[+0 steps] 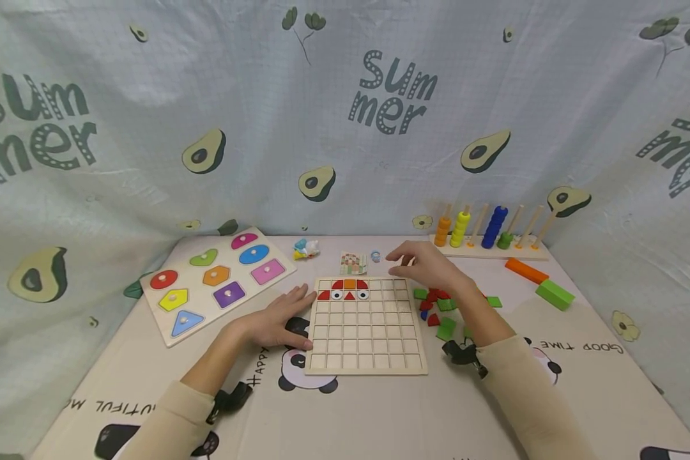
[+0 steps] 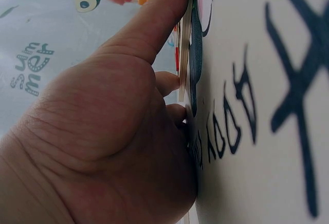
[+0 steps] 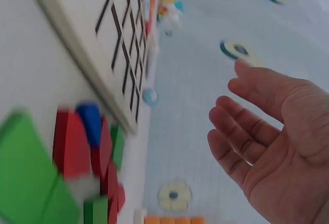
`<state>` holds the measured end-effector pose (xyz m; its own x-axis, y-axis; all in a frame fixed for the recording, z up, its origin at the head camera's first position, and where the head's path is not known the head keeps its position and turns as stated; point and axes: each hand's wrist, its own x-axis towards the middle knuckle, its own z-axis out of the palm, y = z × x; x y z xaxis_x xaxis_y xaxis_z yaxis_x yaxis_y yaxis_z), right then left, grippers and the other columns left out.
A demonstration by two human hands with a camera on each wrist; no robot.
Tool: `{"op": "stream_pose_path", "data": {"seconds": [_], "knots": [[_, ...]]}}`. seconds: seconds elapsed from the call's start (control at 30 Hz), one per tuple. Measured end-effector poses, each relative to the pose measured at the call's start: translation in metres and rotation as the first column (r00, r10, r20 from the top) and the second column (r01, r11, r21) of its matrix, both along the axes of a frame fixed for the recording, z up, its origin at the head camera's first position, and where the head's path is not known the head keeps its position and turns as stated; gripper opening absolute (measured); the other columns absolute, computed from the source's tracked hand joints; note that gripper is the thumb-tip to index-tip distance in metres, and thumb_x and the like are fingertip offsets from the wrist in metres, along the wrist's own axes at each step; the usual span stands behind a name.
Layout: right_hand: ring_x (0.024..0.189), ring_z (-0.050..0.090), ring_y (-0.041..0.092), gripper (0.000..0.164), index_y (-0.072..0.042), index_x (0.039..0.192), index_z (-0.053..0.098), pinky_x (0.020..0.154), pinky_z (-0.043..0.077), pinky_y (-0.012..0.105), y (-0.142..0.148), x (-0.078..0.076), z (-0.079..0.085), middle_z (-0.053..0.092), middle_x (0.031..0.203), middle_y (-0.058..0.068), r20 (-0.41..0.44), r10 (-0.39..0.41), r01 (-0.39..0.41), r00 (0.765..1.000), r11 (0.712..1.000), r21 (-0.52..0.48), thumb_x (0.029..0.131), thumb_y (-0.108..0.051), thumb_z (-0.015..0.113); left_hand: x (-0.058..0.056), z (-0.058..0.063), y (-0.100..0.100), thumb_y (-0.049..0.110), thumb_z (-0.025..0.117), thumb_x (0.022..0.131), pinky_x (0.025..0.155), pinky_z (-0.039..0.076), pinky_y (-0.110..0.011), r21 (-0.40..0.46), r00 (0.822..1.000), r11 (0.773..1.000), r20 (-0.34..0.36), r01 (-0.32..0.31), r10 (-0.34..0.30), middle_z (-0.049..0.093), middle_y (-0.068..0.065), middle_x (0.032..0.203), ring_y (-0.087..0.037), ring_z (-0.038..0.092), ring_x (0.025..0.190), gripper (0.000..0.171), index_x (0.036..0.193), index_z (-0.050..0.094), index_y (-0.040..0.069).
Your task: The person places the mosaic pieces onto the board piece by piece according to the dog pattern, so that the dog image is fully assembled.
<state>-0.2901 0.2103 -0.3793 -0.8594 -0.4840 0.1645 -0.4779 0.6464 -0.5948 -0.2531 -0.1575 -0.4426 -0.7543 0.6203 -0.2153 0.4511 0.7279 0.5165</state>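
A wooden grid board (image 1: 368, 338) lies on the table. Its top rows, toward the left, hold an orange square (image 1: 350, 284), a few red pieces (image 1: 324, 296) and two tiles with eye shapes (image 1: 363, 294). My left hand (image 1: 273, 319) rests at the board's left edge, thumb and fingers touching the rim, as the left wrist view also shows. Above the board's far right corner hovers my right hand (image 1: 428, 263), fingers loosely bent and nothing between them. Loose red, green and blue blocks (image 1: 446, 328) lie beside the board, below the right forearm, which partly hides them.
Behind the board lie a small picture card (image 1: 353, 262), a tiny blue item (image 1: 375, 256) and a small toy figure (image 1: 306, 248). A shape puzzle (image 1: 218, 287) sits left. Far right are a peg rack (image 1: 494, 250), an orange block (image 1: 526, 270) and a green block (image 1: 555, 294).
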Motion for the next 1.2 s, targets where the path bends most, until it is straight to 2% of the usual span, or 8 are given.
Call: {"op": "stream_pose_path", "data": {"seconds": [0.2,0.33,0.47,0.57,0.67,0.87,1.2], "knots": [[0.096,0.061,0.02,0.033,-0.018,0.119,0.067,0.082,0.053,0.04,0.047,0.003,-0.001,0.065,0.116,0.002,0.037,-0.128,0.13,0.991,0.99,-0.052,0.089,-0.032,0.069,0.001,-0.002,-0.001,0.06,0.07,0.077,0.118,0.002,-0.052,0.011,1.0,1.0,0.007,-0.003,0.003,-0.002,-0.004,0.162,-0.026,-0.005,0.148,0.103,0.155,0.013,0.023],[0.098,0.06,0.023,0.035,-0.016,0.12,0.067,0.08,0.054,0.038,0.069,0.001,-0.009,0.065,0.119,0.008,0.077,-0.174,0.175,0.982,0.985,-0.011,0.089,-0.029,0.07,0.003,-0.005,-0.001,0.062,0.069,0.077,0.118,0.002,-0.051,-0.001,1.0,1.0,0.011,-0.003,0.003,-0.002,-0.004,0.162,-0.025,-0.005,0.148,0.104,0.156,0.012,0.024],[0.096,0.06,0.025,0.035,-0.008,0.122,0.067,0.077,0.055,0.035,0.085,-0.002,-0.019,0.065,0.121,0.013,0.162,-0.156,0.152,0.974,0.988,0.039,0.089,-0.019,0.07,0.004,-0.005,0.0,0.063,0.07,0.075,0.118,0.002,-0.05,0.005,1.0,1.0,0.019,-0.009,0.009,-0.001,-0.003,0.162,-0.025,-0.004,0.148,0.105,0.155,0.013,0.024],[0.091,0.06,0.026,0.034,-0.005,0.121,0.066,0.075,0.055,0.035,0.092,-0.002,-0.025,0.066,0.117,0.015,0.237,-0.147,0.136,0.96,0.989,0.062,0.089,-0.014,0.069,0.004,-0.005,0.001,0.063,0.07,0.075,0.118,0.002,-0.049,0.004,1.0,1.0,0.02,-0.012,0.012,-0.001,-0.003,0.162,-0.024,-0.004,0.148,0.105,0.155,0.014,0.024],[0.087,0.061,0.024,0.029,-0.004,0.117,0.068,0.077,0.055,0.035,0.096,-0.003,-0.03,0.068,0.107,0.012,0.278,-0.145,0.127,0.95,0.988,0.083,0.089,-0.01,0.068,0.003,-0.004,0.001,0.065,0.069,0.074,0.119,0.002,-0.048,-0.009,0.999,1.0,0.024,-0.022,0.022,-0.002,-0.001,0.162,-0.022,-0.005,0.148,0.106,0.155,0.013,0.026],[0.081,0.061,0.021,0.021,-0.008,0.108,0.072,0.08,0.054,0.036,0.099,-0.005,-0.035,0.07,0.095,0.005,0.306,-0.156,0.125,0.939,0.985,0.12,0.087,-0.008,0.07,0.002,-0.003,0.001,0.065,0.069,0.074,0.119,0.002,-0.048,-0.005,0.999,1.0,0.018,-0.027,0.027,-0.003,0.001,0.162,-0.021,-0.006,0.148,0.106,0.155,0.012,0.028],[0.081,0.062,0.019,0.019,-0.011,0.103,0.074,0.081,0.054,0.036,0.104,-0.007,-0.036,0.071,0.093,0.001,0.32,-0.166,0.121,0.933,0.98,0.158,0.084,-0.01,0.073,-0.001,-0.001,0.002,0.064,0.069,0.074,0.119,0.001,-0.047,-0.005,1.0,1.0,0.01,-0.02,0.02,-0.003,0.001,0.162,-0.021,-0.006,0.148,0.106,0.155,0.013,0.026]]}}
